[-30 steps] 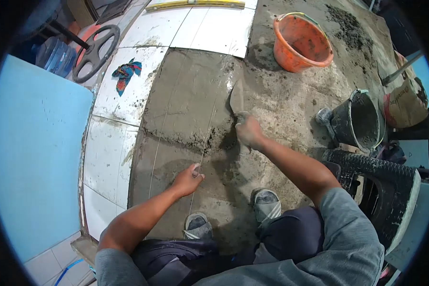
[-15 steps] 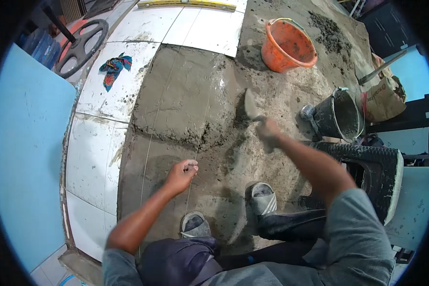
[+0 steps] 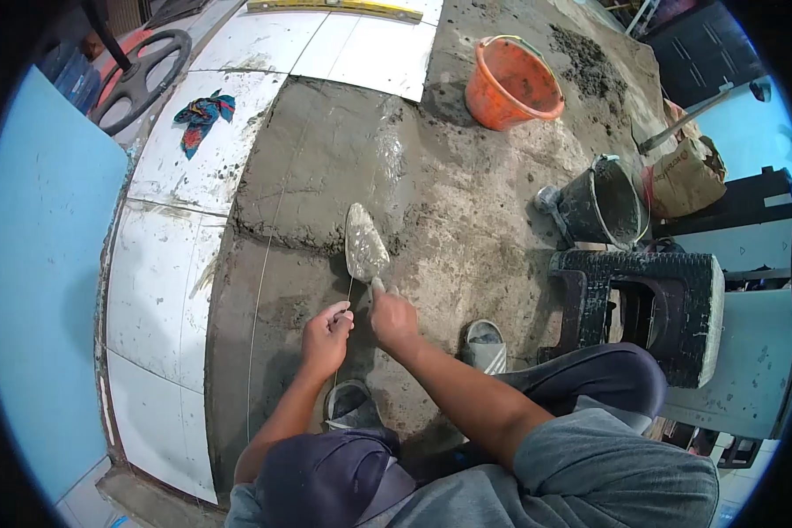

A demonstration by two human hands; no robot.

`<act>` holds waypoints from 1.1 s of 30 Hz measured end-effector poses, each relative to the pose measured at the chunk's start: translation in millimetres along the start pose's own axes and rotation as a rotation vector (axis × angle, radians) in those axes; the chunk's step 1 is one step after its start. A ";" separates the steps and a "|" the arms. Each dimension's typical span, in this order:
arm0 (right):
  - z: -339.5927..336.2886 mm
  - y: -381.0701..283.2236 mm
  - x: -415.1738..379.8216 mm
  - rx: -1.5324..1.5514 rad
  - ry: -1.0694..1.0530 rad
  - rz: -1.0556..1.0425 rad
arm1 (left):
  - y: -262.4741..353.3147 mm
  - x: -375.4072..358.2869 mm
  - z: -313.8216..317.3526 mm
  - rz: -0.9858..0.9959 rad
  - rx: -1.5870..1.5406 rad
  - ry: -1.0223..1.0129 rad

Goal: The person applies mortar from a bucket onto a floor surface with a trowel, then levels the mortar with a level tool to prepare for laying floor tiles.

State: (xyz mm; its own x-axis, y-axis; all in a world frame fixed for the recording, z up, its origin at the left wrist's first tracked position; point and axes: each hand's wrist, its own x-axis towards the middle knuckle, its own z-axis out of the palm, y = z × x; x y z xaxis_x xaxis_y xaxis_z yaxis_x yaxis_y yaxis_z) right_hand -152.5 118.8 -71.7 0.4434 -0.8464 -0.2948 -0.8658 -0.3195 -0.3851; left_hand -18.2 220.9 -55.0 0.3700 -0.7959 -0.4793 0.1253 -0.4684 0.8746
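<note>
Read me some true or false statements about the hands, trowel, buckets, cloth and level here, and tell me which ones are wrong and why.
1. The right hand holds the trowel. True.
2. The patterned cloth hangs over the rim of a bucket. False: the patterned cloth lies on a white tile.
3. The orange bucket is farther from the person than the black bucket. True.
4. The left hand grips the black bucket's handle. False: the left hand is beside the right hand, well away from both buckets.
5. The yellow level lies on white tiles. True.
</note>
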 end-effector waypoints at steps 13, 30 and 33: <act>-34.9 16.7 56.1 0.102 0.060 0.094 | -19.8 -16.4 -9.0 0.070 -0.038 0.089; -145.1 119.7 97.7 -0.341 -0.127 -0.119 | -47.9 -5.3 -17.7 0.019 0.019 0.158; -218.9 147.2 95.5 -0.545 -0.283 -0.486 | -54.3 -4.4 -15.5 0.037 0.055 0.137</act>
State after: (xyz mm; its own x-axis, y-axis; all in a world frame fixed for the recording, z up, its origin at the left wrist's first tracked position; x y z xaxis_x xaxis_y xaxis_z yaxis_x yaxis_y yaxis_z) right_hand -288.3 -102.3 34.9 0.7806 -0.4410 -0.4429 -0.5190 -0.8522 -0.0661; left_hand -12.3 255.8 -99.2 0.4961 -0.7549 -0.4289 0.0604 -0.4628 0.8844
